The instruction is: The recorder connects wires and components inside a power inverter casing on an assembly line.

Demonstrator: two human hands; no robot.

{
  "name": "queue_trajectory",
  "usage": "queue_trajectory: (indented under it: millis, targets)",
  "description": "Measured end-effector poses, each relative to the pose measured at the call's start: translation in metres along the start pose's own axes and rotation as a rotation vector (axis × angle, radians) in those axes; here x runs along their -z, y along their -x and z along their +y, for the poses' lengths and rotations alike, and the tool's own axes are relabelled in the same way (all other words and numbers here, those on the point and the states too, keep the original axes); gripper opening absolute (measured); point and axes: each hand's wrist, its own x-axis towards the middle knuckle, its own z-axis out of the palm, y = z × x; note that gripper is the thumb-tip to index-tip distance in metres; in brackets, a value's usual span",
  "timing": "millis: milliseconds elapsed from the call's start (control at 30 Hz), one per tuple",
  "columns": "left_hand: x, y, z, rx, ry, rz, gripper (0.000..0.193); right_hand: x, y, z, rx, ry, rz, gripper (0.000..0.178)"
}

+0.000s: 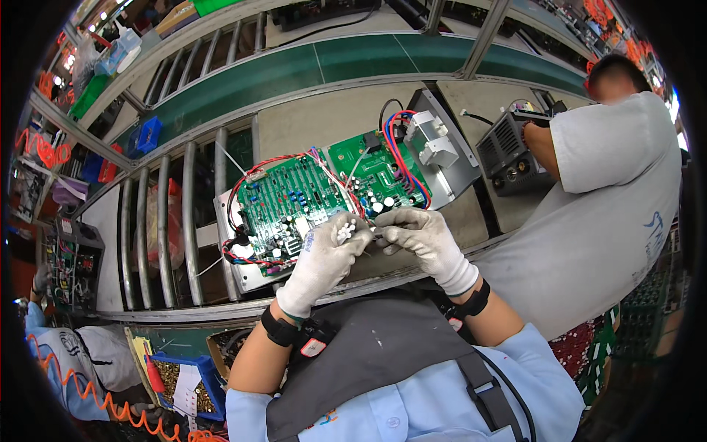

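In the head view, the left hand in a white knitted glove (328, 254) was curled around a small bunch of slim white pieces (345, 233), their ends poking out above the fingers. The right hand, gloved alike (427, 243), was just beside it, its thumb and fingers drawn narrowly together; what they pinched, if anything, I could not tell. Both were over the near edge of green circuit boards crowded with components (287, 195), which lay on a silver metal plate (254, 280) beside steel rollers (190, 221). Red and blue wires (396, 153) curved toward an upright grey metal panel (451, 173) at the far right end.
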Motion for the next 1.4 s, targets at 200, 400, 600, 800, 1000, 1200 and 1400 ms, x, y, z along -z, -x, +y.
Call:
queue_trajectory:
  millis: [200, 400, 600, 800, 1000, 1200, 1400]
  targets:
    - [-0.002, 0.001, -0.003, -0.019, 0.050, 0.035, 0.003, 0.006, -0.004, 0.004, -0.045, -0.130, -0.083, 0.026]
    - [-0.004, 0.003, -0.001, -0.013, 0.092, 0.051, 0.003, 0.010, -0.005, 0.007, -0.040, -0.201, -0.117, 0.024]
    - [-0.003, -0.002, -0.013, -0.099, -0.006, 0.056, 0.014, 0.002, -0.005, 0.010, -0.041, -0.157, -0.129, 0.025]
    - [-0.003, -0.002, -0.018, -0.102, -0.051, 0.086, 0.015, -0.014, 0.006, 0.003, 0.063, 0.030, -0.005, 0.021]
    - [-0.010, -0.003, -0.014, -0.243, -0.414, 0.282, 0.015, -0.028, 0.022, 0.000, 0.359, 0.234, -0.017, 0.016]
    - [-0.007, 0.000, -0.030, -0.345, -0.932, 0.318, 0.030, -0.026, 0.022, -0.002, 0.421, 0.331, -0.146, 0.014]
    - [-0.020, -0.006, -0.016, -0.329, -1.248, 0.278, 0.020, -0.014, 0.005, -0.008, 0.126, -0.164, 0.001, 0.023]
